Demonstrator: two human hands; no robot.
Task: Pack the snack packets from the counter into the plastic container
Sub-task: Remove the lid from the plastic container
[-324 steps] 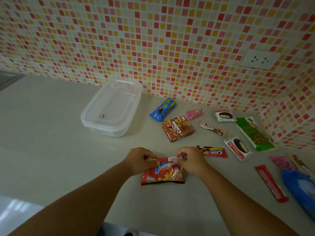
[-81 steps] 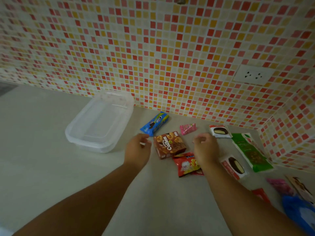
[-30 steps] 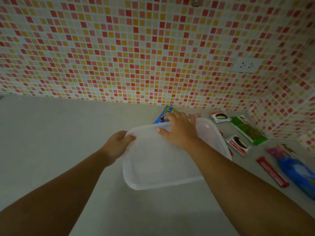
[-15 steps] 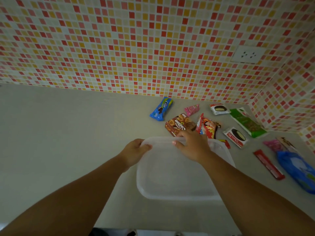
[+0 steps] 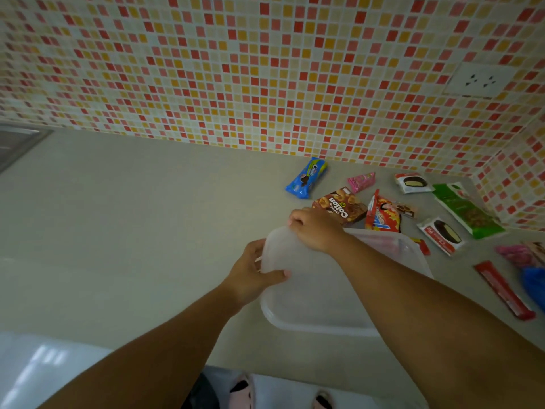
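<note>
The plastic container (image 5: 339, 293) sits on the desk (image 5: 132, 231) directly before the person, its lid corner pinched by the right hand (image 5: 317, 228), its left end clasped by the left hand (image 5: 253, 276), the snack packets (image 5: 383, 215) lying just beyond, nearer the right hand.

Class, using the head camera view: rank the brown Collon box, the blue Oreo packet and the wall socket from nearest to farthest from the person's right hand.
1. Collon box: just behind the right hand, touching or nearly so.
2. Blue Oreo packet: farther back on the counter, near the wall.
3. Wall socket: high on the tiled wall, far right.
</note>
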